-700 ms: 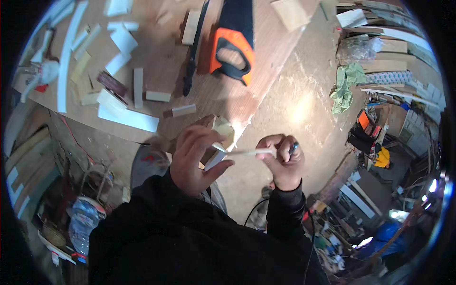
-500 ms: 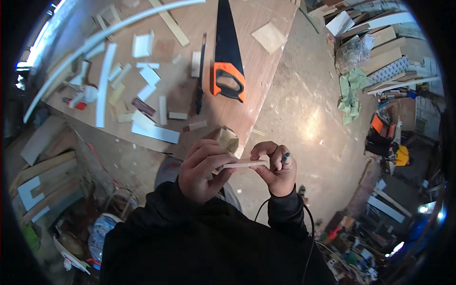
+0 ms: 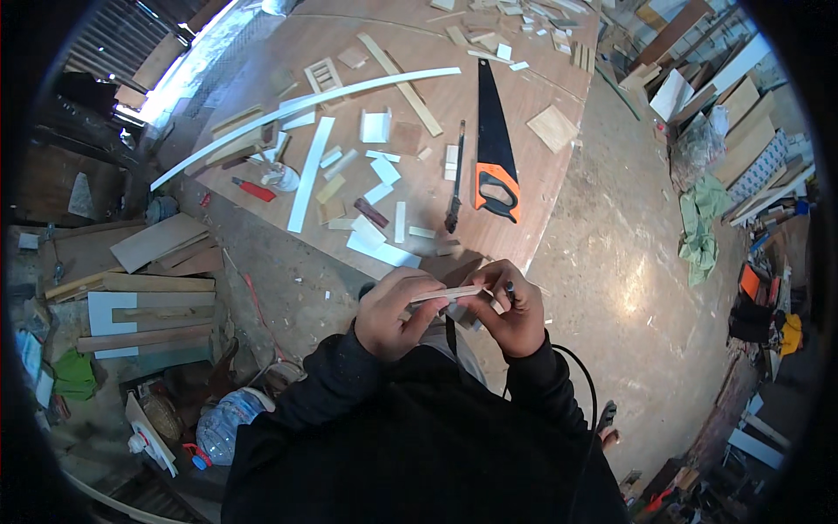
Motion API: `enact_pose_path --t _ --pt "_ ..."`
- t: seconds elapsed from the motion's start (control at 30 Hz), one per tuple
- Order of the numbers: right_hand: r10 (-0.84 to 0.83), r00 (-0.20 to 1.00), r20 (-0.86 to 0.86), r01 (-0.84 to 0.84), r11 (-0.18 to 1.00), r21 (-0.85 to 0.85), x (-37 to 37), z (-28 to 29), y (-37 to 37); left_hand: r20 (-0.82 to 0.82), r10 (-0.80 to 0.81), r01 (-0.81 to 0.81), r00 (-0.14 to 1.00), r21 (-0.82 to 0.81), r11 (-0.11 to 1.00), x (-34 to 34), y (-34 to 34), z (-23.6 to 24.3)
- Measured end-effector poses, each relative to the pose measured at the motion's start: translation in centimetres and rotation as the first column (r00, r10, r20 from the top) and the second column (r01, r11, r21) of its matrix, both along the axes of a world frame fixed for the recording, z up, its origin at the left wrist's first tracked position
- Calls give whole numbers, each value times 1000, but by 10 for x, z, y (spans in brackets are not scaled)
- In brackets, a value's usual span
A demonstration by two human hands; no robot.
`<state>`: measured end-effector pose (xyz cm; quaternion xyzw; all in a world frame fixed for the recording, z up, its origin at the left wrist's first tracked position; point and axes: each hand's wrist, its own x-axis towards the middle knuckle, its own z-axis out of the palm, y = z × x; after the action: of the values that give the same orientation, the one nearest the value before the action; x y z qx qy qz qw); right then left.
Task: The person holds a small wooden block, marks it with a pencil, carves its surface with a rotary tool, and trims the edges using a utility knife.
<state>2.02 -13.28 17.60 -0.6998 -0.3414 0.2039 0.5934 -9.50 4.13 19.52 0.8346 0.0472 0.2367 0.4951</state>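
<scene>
Close to my body, beyond the table's near edge, both hands hold a thin, flat wooden piece [image 3: 443, 294], seen nearly edge-on. My left hand [image 3: 384, 316] is closed on its left end, thumb below and fingers above. At the other end, my right hand [image 3: 520, 321] pinches it with thumb and fingertips. A dark pen-like stick [image 3: 510, 287] pokes out between the right hand's fingers; most of it is hidden. Ahead on the wooden table [image 3: 559, 83] lie a handsaw [image 3: 497, 166] with an orange and black handle and a narrow black saw-like tool [image 3: 456, 179].
Several small wood offcuts [image 3: 371, 208] and a long white strip [image 3: 312, 175] lie on the table's left half. A curved strip [image 3: 305, 109] crosses its far left. A red-handled tool [image 3: 253, 189] is near the left edge. Boards [image 3: 157, 306] and a large clear bottle [image 3: 229, 425] are on the left floor.
The view has shifted, showing more of the table and the left floor. Both hands still hold the wooden piece, and the right hand's fingertips now reach farther onto it.
</scene>
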Motion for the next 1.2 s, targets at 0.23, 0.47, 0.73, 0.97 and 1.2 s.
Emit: enact_pose_path --t 0.23,0.47,0.73,0.97,1.2 --pt "-50 993 103 55 997 -52 -58 32 44 61 9 -9 998 3 1000 -63 40 13" --pt "-80 856 511 -36 976 214 -138 53 105 48 -55 69 997 -380 922 -157 100 26" --pt "1 838 545 -190 938 290 -203 62 178 25 -295 255 955 -575 778 -249 173 13" --pt "122 855 504 -277 929 246 -213 69 200 83 -530 319 844 -872 371 -258 203 13" --pt "233 853 466 -316 943 106 -164 36 218 -142 -472 188 870 -789 585 -219 220 -19"
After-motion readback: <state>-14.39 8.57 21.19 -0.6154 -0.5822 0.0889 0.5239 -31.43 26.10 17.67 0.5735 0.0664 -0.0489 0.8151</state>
